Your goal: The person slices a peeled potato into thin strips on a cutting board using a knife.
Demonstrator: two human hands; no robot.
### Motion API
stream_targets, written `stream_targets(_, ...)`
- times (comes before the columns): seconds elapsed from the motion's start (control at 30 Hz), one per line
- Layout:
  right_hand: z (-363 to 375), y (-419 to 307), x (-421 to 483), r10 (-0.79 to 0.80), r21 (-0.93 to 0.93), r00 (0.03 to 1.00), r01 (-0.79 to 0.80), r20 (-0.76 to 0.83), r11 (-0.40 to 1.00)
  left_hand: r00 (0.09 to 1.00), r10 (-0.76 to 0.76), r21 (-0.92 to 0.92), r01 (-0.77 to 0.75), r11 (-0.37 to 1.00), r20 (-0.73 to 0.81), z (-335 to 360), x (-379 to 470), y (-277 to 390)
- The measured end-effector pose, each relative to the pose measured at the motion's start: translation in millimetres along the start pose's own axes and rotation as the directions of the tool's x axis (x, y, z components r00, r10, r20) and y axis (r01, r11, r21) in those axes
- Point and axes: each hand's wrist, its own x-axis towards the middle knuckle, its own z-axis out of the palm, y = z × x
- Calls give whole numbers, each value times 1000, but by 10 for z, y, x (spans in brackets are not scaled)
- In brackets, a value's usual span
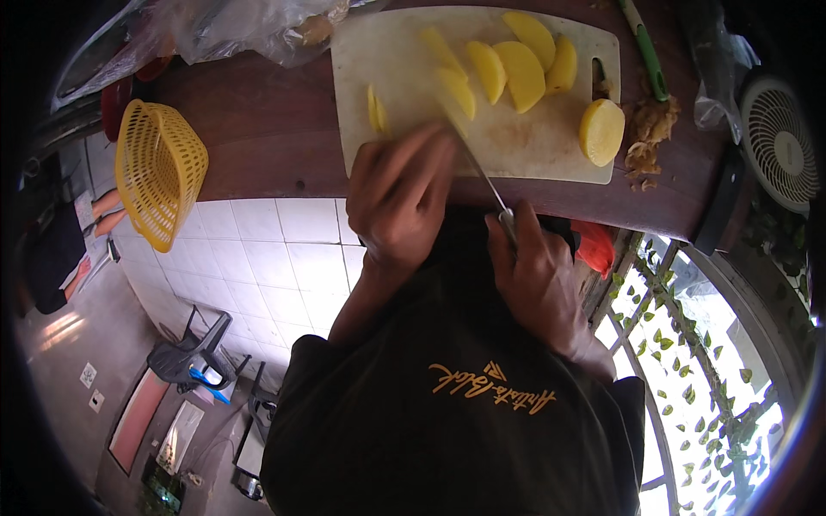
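My right hand (542,284) grips the handle of a kitchen knife (485,174), whose blade slants up and left over a white cutting board (548,142). Beside the blade, my left hand (400,200) bends its fingers over the board's near edge. Motion blurs it, and whether anything sits under its fingertips is hidden. Thick yellow potato slices (521,76) lie across the board's upper middle, some blurred. Two thin potato strips (377,111) are just above my left hand. A peeled potato piece (601,133), cut face showing, rests at the board's right end.
Right of the board are a green-handled peeler (648,58), potato peelings (648,132) and a fan (777,145). A yellow plastic basket (161,174) is at the left table edge, with clear plastic bags (239,32) behind. Another person (61,251) is at far left.
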Motion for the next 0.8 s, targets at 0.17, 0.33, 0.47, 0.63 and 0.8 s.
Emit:
stream_targets(0.17, 51, -54, 52, -5, 155, 995, -11, 102, 988, 991, -132, -17, 132, 991, -14, -74, -67, 15)
stream_targets(0.33, 93, -105, 103, -143, 223, 990, 141, -10, 964, 990, -133, 2, 133, 991, -42, -134, -28, -2)
stream_targets(0.47, -8, -101, 98, 39, 417, 990, -93, 136, 904, 991, -126, 82, 121, 989, 54, -212, -52, -12)
stream_targets(0.63, -193, -91, 171, 197, 441, 873, -407, 447, 800, 992, -128, 60, 129, 990, -14, -224, -13, -50)
stream_targets(0.8, -138, 54, 104, -133, 374, 950, 19, 283, 927, 988, -154, 29, 155, 988, -15, -290, -4, -111)
